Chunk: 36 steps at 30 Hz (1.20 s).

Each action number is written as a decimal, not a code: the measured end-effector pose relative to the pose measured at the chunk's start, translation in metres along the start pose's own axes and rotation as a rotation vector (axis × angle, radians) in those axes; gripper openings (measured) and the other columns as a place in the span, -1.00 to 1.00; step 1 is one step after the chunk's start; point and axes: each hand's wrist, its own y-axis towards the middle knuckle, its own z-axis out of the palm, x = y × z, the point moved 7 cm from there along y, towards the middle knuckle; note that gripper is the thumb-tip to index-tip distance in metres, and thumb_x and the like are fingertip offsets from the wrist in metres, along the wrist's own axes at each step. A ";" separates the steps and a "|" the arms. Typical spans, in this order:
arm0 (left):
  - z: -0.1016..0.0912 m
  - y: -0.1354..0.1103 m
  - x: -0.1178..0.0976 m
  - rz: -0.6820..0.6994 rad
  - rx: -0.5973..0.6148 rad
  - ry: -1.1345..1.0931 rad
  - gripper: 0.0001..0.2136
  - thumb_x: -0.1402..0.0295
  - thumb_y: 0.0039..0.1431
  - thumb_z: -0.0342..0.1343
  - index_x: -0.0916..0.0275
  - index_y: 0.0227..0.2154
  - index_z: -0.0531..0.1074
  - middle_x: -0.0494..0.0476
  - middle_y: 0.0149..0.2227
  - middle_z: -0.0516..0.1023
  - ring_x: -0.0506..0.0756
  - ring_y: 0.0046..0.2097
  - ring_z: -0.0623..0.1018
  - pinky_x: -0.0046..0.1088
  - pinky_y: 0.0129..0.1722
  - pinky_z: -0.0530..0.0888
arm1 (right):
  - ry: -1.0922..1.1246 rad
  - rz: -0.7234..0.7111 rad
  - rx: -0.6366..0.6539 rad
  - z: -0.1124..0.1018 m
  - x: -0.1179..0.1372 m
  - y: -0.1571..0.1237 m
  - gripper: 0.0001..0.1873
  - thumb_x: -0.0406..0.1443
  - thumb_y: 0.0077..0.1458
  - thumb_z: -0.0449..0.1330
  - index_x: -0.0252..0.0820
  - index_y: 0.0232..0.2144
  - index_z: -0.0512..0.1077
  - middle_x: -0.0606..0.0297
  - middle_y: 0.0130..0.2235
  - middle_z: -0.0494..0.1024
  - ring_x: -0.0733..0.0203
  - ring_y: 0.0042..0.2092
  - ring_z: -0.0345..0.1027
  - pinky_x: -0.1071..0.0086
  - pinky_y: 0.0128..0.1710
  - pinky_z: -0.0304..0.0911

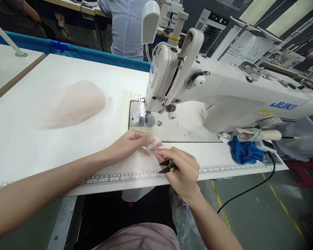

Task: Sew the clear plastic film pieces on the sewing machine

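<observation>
Just in front of the sewing machine's needle plate [139, 118], my left hand [130, 144] pinches a small gathered piece of sheer pale pink fabric [153, 144]. My right hand [181, 166] is closed around green-handled thread snips [169, 166], their dark blades apart and pointing left. The thumb and forefinger of that hand also meet the near edge of the fabric. Most of the snips' handle is hidden in the palm. The presser foot [147, 118] of the white JUKI sewing machine [219, 86] stands behind the hands.
A pale sheer fabric panel [78, 104] lies on the white table at left. Blue cloth [245, 151] and a cord-wound spool [250, 134] sit at right. A printed ruler [120, 178] runs along the front edge. A person in a striped shirt [127, 29] stands beyond.
</observation>
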 end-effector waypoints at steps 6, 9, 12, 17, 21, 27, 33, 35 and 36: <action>0.004 0.001 0.002 -0.031 0.017 -0.081 -0.70 0.17 0.30 0.04 0.24 -0.28 0.60 0.12 -0.26 0.65 0.06 -0.18 0.60 -0.39 -0.06 0.51 | -0.285 -0.075 -0.034 0.001 -0.002 0.008 -0.68 -0.52 0.09 0.09 -0.15 -0.19 0.53 0.41 -0.57 0.41 0.37 -0.56 0.17 0.41 -0.52 0.08; 0.004 0.002 0.007 -0.093 0.047 -0.191 -0.72 0.20 0.29 0.07 0.28 -0.32 0.60 0.16 -0.28 0.64 0.06 -0.20 0.60 -0.40 -0.11 0.53 | -0.341 -0.147 -0.031 0.001 0.001 0.010 -0.56 -0.58 0.02 0.01 -0.18 -0.19 0.55 0.43 -0.61 0.29 0.36 -0.58 0.08 0.41 -0.54 0.00; 0.003 0.002 0.012 -0.168 0.067 -0.293 -0.73 0.21 0.27 0.10 0.31 -0.32 0.59 0.20 -0.30 0.63 0.07 -0.21 0.60 -0.36 -0.13 0.56 | -0.354 -0.183 -0.031 0.002 0.003 0.010 -0.49 -0.62 -0.06 -0.05 -0.17 -0.23 0.56 0.45 -0.63 0.27 0.36 -0.59 0.06 0.39 -0.56 -0.05; 0.004 0.002 0.010 -0.149 0.087 -0.266 -0.72 0.18 0.25 0.12 0.31 -0.26 0.59 0.23 -0.19 0.63 0.11 -0.12 0.59 -0.29 -0.05 0.55 | -0.054 -0.017 -0.005 0.002 -0.009 0.011 -0.60 -0.61 -0.01 0.03 -0.17 -0.26 0.52 0.39 -0.49 0.49 0.36 -0.50 0.27 0.46 -0.50 0.13; 0.004 0.002 0.008 -0.108 0.074 -0.248 -0.72 0.19 0.28 0.09 0.30 -0.28 0.59 0.21 -0.21 0.64 0.10 -0.18 0.61 -0.29 -0.06 0.55 | 0.143 0.068 0.172 0.008 -0.010 0.008 -0.73 -0.55 0.08 0.10 -0.17 -0.28 0.50 0.35 -0.38 0.58 0.34 -0.41 0.39 0.47 -0.42 0.24; 0.000 0.001 0.011 -0.114 0.055 -0.219 -0.68 0.15 0.29 0.07 0.30 -0.20 0.59 0.26 -0.09 0.61 0.17 -0.04 0.59 -0.31 -0.06 0.55 | 0.280 0.082 0.366 0.012 0.001 -0.003 -0.88 -0.43 0.12 0.22 -0.13 -0.38 0.52 0.41 -0.48 0.55 0.39 -0.49 0.34 0.50 -0.48 0.20; 0.002 0.002 0.010 -0.078 0.090 -0.170 -0.68 0.12 0.28 0.08 0.19 -0.08 0.56 0.21 -0.04 0.60 0.15 -0.02 0.58 -0.37 -0.09 0.57 | -0.060 0.206 -0.004 -0.016 -0.016 0.008 -0.67 -0.36 0.12 0.25 -0.12 -0.03 0.47 0.34 -0.40 0.48 0.33 -0.43 0.30 0.44 -0.43 0.26; 0.002 0.002 0.011 -0.086 0.091 -0.152 -0.70 0.14 0.26 0.11 0.17 -0.08 0.56 0.20 -0.05 0.60 0.14 -0.03 0.58 -0.41 -0.11 0.57 | -0.035 0.264 0.011 -0.013 -0.023 0.010 -0.71 -0.34 0.13 0.25 -0.12 -0.07 0.50 0.36 -0.42 0.48 0.33 -0.44 0.29 0.43 -0.44 0.25; 0.002 0.002 0.012 -0.089 0.089 -0.146 -0.71 0.15 0.25 0.13 0.16 -0.08 0.56 0.20 -0.06 0.61 0.13 -0.04 0.59 -0.42 -0.13 0.58 | -0.003 0.297 0.021 -0.010 -0.027 0.010 -0.74 -0.34 0.12 0.25 -0.12 -0.10 0.52 0.35 -0.40 0.50 0.33 -0.43 0.31 0.43 -0.43 0.26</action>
